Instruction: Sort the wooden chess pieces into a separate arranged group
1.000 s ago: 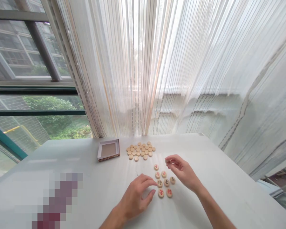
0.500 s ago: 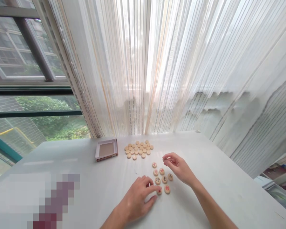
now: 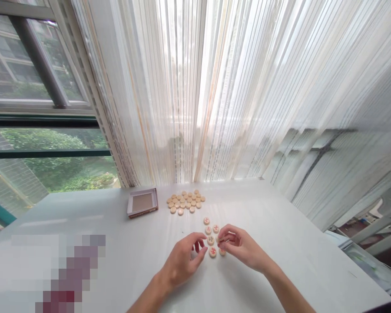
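Several round wooden Chinese chess pieces with red or black characters lie face up in a small cluster on the white table (image 3: 117,256). My left hand (image 3: 184,261) is just left of them, fingers curved, thumb and fingertips apart, holding nothing. Its fingertips are close to a black-marked piece (image 3: 210,240) and a red-marked piece (image 3: 213,252). My right hand (image 3: 241,248) reaches over the cluster's right side, its fingers and thumb closed around a piece (image 3: 217,239) that they mostly cover. Another red-marked piece (image 3: 222,251) shows partly beneath the thumb.
Farther back lies a group of several blank-looking wooden pieces (image 3: 185,201). Left of it stands a shallow open box (image 3: 142,203). A striped sheer curtain (image 3: 189,108) hangs behind the table, with a window (image 3: 35,87) at the left.
My right hand has come down and left from beside the cluster onto its right-hand pieces. My left hand has drawn its finger off the front red-marked piece. The view has shifted slightly.
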A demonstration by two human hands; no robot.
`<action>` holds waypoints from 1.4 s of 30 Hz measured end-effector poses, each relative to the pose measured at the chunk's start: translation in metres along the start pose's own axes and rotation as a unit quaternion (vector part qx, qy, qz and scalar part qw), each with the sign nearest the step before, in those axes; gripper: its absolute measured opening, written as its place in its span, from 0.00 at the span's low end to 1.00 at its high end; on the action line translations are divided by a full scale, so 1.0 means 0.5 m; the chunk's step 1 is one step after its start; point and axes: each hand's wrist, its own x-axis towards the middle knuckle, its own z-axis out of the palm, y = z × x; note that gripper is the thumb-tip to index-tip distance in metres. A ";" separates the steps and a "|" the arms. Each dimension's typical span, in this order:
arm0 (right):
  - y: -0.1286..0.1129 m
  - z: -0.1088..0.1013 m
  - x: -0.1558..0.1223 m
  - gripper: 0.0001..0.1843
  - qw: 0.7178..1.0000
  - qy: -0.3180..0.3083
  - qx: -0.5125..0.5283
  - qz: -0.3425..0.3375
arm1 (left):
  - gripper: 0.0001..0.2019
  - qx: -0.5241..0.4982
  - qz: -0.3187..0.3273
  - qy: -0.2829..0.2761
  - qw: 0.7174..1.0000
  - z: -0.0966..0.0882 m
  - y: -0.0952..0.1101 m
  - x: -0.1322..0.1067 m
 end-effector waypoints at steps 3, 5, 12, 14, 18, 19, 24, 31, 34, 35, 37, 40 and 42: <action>0.018 0.028 -0.020 0.16 1.000 -0.002 0.024 0.019 | 0.13 -0.042 0.003 0.016 0.999 0.006 0.008 -0.002; 0.024 0.047 -0.026 0.18 1.000 0.006 0.021 0.009 | 0.12 -0.079 0.001 0.018 0.997 0.010 0.015 -0.001; 0.012 0.100 -0.026 0.13 0.991 0.097 -0.044 -0.087 | 0.11 -0.179 -0.050 0.023 0.982 0.015 0.029 0.010; 0.011 0.105 -0.025 0.12 0.987 0.116 -0.061 -0.094 | 0.11 -0.180 -0.050 0.022 0.982 0.011 0.029 0.011; 0.020 0.098 -0.039 0.13 0.986 0.136 -0.067 -0.070 | 0.10 -0.148 -0.052 0.011 0.988 0.002 0.022 0.011; 0.024 0.094 -0.046 0.13 0.987 0.137 -0.062 -0.057 | 0.09 -0.135 -0.057 0.015 0.989 0.000 0.018 0.011; 0.045 0.081 -0.087 0.15 0.987 0.149 -0.058 0.009 | 0.08 -0.051 -0.056 0.032 0.997 -0.007 -0.001 0.011; 0.055 0.097 -0.094 0.16 0.976 0.159 -0.142 0.046 | 0.10 0.036 -0.017 0.031 0.999 -0.009 -0.003 0.008; 0.051 0.112 -0.088 0.15 0.964 0.184 -0.186 0.049 | 0.09 0.037 -0.006 0.021 0.999 -0.007 -0.001 0.007; 0.050 0.117 -0.087 0.15 0.961 0.191 -0.195 0.047 | 0.09 0.037 -0.006 0.019 0.999 -0.007 -0.001 0.006; 0.050 0.124 -0.083 0.16 0.956 0.203 -0.209 0.043 | 0.10 0.037 -0.010 0.023 0.999 -0.005 -0.002 0.006; 0.056 0.131 -0.080 0.16 0.949 0.214 -0.230 0.031 | 0.13 0.039 -0.012 0.029 0.999 -0.003 -0.003 0.006; 0.065 0.133 -0.079 0.16 0.945 0.222 -0.239 0.021 | 0.13 0.039 -0.011 0.028 0.999 -0.002 -0.002 0.006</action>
